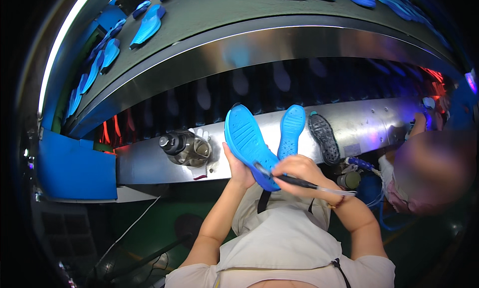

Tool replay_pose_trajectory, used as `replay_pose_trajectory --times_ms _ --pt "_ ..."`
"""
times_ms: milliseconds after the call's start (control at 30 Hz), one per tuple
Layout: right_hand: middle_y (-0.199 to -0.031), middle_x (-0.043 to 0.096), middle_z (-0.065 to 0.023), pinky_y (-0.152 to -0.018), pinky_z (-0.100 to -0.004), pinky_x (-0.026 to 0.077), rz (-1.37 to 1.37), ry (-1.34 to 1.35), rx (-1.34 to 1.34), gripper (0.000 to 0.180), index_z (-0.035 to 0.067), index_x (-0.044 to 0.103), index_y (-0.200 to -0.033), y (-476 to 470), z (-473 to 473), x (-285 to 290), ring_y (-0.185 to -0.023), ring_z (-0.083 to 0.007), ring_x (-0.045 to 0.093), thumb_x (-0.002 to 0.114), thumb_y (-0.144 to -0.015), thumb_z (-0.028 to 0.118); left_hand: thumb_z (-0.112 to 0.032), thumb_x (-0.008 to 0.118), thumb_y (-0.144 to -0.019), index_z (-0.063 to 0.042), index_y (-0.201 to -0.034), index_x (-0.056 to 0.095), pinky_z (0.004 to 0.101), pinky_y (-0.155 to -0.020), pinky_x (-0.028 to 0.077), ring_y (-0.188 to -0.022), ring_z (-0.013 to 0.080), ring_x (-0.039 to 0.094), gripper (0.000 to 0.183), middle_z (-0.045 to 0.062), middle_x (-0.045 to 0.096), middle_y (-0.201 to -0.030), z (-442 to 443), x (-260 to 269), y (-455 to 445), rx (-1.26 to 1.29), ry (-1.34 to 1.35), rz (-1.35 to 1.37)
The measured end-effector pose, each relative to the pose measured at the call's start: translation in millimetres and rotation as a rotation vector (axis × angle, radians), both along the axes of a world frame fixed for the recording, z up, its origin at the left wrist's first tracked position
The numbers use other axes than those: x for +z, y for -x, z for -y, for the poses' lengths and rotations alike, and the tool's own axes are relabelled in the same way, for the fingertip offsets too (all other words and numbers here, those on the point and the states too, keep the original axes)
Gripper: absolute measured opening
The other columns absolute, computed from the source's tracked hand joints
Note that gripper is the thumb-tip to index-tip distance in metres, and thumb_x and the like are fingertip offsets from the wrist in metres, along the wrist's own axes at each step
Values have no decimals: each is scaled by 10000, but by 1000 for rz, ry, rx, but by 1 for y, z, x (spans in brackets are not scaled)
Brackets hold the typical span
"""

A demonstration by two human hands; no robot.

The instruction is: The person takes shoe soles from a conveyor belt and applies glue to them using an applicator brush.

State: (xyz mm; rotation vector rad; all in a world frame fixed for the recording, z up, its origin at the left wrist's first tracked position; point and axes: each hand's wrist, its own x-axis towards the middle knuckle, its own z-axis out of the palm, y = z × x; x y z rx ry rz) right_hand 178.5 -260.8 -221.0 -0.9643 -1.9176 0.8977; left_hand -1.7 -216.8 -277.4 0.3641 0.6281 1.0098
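Note:
My left hand (241, 168) grips a blue shoe sole (245, 138) along its left side, tilted up above my lap. In my right hand (301, 172) is a brush (297, 181) with a dark handle and a clear tube at its rear end. The brush head touches the sole's lower end, where the blue looks darker. A second blue sole (292, 127) lies on the metal ledge just beyond my right hand. To its right lies a dark grey speckled sole (324, 138) with a teal tip.
A dark plastic bottle (183, 147) lies on the metal ledge (142, 162) at left, beside a white glove (200, 133). Behind, a green conveyor belt (224, 7) carries several blue soles (148, 25). At right sits another person (393, 175), near a cup (351, 180).

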Motion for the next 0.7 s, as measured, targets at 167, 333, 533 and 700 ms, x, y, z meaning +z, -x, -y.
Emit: replay_pose_trajectory --times_ms 167,333,533,700 --pt "-836 647 -112 -686 -256 483 -351 322 55 147 -25 633 -835 -27 -12 18 -751 -165 613 650 -690 -12 -743 59 -755 -62 -1210 411 449 -845 436 -929 311 554 891 182 541 -1059 9 31 -6 -180 11 92" --pt "-857 638 -128 -728 -276 480 -396 215 -39 168 -33 636 -858 -15 -33 32 -796 -178 611 641 -690 -34 -734 138 -763 -80 -1252 387 444 -860 433 -985 304 533 854 160 510 -1135 14 32 -25 -177 64 234" --pt "-830 648 -88 -679 -218 486 -479 330 -67 128 -18 645 -868 -28 -29 30 -742 -107 603 606 -747 -5 -699 143 -793 -81 -1240 394 420 -873 432 -973 291 541 803 155 537 -1096 8 53 -31 -9 100 53" --pt "-885 644 -120 -804 -301 462 -413 212 408 228 -2 646 -887 -37 -21 30 -874 -200 605 692 -664 11 -818 82 -677 -17 -1089 460 397 -673 491 -737 295 579 977 188 580 -845 2 47 -27 -5 -155 16"
